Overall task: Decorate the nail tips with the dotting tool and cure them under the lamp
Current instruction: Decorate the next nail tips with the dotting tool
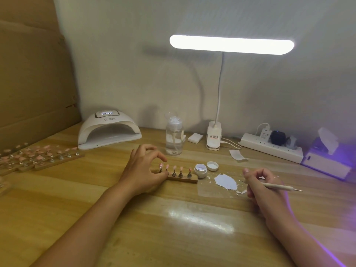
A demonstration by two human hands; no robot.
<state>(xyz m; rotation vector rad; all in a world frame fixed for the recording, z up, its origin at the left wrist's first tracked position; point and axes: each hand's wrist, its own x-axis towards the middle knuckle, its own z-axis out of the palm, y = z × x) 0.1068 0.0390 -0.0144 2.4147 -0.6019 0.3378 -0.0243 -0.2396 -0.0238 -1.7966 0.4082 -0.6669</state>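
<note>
- The short wooden block (189,179) carrying five pale pink nail tips (175,167) on small metal stands sits near the middle of the light wooden table (173,228), well in front of the white domed curing lamp (109,130) at the back left
- The left hand (143,170) has its fingers curled round the block's left end, thumb at the front and forefinger arched over the two leftmost tips; whether it touches those tips I cannot tell
- The right hand (262,186) pinches the slim cream-handled dotting tool (279,186) like a pen, its fine metal point sticking out to the right, away from the block
- A smear of white gel (225,182) lies on a clear plastic sheet (208,191) between the block and the right hand, with a small open white jar (200,170) and its round lid (212,166) just behind
- The block looks light and stiff, likely to slide or tip on the glossy table, so it is best held low by its wooden ends
- The tips are thin, perched high and probably only lightly seated; wet dots would smear, so fingers should stay off them when the block is carried to the lamp
</note>
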